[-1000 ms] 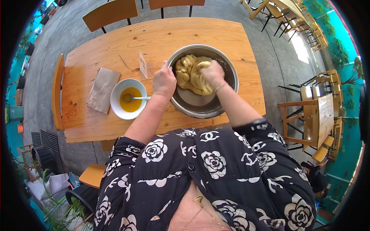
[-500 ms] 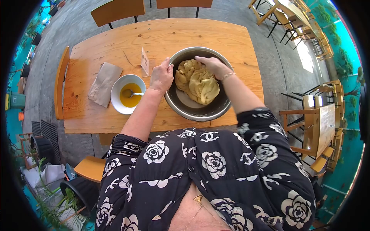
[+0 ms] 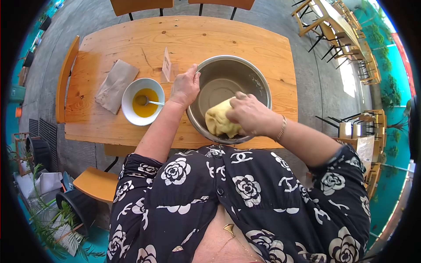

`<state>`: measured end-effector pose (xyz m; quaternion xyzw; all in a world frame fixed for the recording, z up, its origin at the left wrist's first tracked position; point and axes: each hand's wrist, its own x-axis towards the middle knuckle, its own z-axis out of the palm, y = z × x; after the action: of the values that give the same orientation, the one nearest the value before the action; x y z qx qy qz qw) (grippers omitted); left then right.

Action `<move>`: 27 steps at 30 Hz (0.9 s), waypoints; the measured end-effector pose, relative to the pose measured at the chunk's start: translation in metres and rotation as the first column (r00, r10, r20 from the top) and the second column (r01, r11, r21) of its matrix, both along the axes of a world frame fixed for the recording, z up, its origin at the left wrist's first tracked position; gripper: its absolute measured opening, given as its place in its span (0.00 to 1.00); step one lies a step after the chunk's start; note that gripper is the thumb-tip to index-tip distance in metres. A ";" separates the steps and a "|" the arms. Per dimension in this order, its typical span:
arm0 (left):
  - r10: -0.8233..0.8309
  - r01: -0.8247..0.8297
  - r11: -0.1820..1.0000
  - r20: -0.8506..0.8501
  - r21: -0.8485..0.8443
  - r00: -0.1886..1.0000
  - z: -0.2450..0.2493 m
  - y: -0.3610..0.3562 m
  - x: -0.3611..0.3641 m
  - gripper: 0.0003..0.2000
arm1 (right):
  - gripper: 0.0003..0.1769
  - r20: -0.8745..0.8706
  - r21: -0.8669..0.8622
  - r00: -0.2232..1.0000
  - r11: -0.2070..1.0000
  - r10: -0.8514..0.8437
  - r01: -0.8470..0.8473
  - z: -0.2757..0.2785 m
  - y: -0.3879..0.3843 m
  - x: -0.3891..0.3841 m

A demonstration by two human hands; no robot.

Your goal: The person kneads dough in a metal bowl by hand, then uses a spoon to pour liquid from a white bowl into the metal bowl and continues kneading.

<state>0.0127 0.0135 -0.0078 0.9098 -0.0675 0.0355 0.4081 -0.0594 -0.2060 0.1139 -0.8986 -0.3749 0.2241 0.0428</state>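
Observation:
A large metal bowl (image 3: 234,81) stands near the front edge of the wooden table. Inside it, against the near wall, sits a lump of yellow dough (image 3: 218,120). My right hand (image 3: 249,113) grips the dough from above with bent fingers, covering its right side. On the bowl's left rim, my left hand (image 3: 186,86) is closed, thumb and fingers pinching the edge. To the left is a white bowl (image 3: 128,104) of yellow liquid (image 3: 144,109), with a spoon (image 3: 151,102) resting in it.
A folded brown napkin (image 3: 115,85) lies left of the white bowl. A small upright card (image 3: 166,65) stands behind it on the table (image 3: 228,37). Chairs (image 3: 66,83) surround the table; more furniture and plants are at the sides.
My right hand has come from the bowl's far side toward me, bringing the dough to the near wall in a more compact lump. The left hand stays on the rim.

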 end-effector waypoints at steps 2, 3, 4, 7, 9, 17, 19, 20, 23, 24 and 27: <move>0.003 -0.003 1.000 0.009 -0.025 1.000 -0.004 0.000 -0.005 0.18 | 0.12 -0.024 -0.084 0.999 0.996 -0.031 0.029 -0.010 -0.016 -0.003; 0.000 0.000 1.000 0.003 -0.031 1.000 -0.004 -0.002 -0.006 0.17 | 0.11 -0.010 -0.115 0.998 0.991 -0.067 0.066 -0.018 -0.016 -0.001; -0.004 0.004 0.999 0.000 -0.039 1.000 -0.003 -0.004 -0.007 0.17 | 0.11 0.008 -0.147 0.995 0.984 -0.103 0.103 -0.024 -0.018 0.001; -0.004 0.008 0.997 0.056 -0.072 0.998 -0.004 -0.005 -0.010 0.17 | 0.12 0.066 -0.108 0.975 0.969 -0.214 0.220 -0.052 -0.018 0.015; 0.009 -0.007 0.999 0.053 -0.047 0.999 0.000 -0.006 -0.012 0.17 | 0.12 0.079 -0.064 0.958 0.957 -0.277 0.282 -0.069 -0.012 0.032; -0.004 0.002 0.999 0.059 0.032 0.998 -0.006 -0.006 -0.010 0.18 | 0.19 0.111 0.040 0.681 0.688 -0.724 0.725 -0.094 0.007 0.063; -0.022 0.020 0.999 0.056 0.036 0.998 -0.007 -0.006 -0.009 0.17 | 0.21 0.072 0.143 0.605 0.608 -0.793 0.781 -0.101 0.005 0.065; -0.013 0.011 0.999 0.042 0.049 0.999 -0.005 -0.007 -0.009 0.17 | 0.21 0.049 0.196 0.568 0.565 -0.822 0.801 -0.102 0.005 0.066; 0.017 -0.015 0.993 -0.011 0.120 1.000 0.002 -0.009 -0.009 0.17 | 0.22 -0.095 0.178 0.422 0.401 -0.902 0.898 -0.095 0.005 0.075; 0.030 -0.023 0.986 -0.043 0.164 0.999 0.006 -0.011 -0.009 0.17 | 0.21 -0.133 0.155 0.388 0.367 -0.912 0.917 -0.096 0.003 0.079; 0.026 -0.009 0.974 -0.075 0.228 0.997 0.023 -0.007 -0.006 0.18 | 0.13 -0.756 0.262 0.169 -0.057 -0.632 0.963 -0.091 0.000 0.067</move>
<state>0.0069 0.0065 0.0149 0.9517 -0.0473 -0.0040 0.3034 0.0072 -0.2059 0.0234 -0.7525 0.2231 0.1602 0.5986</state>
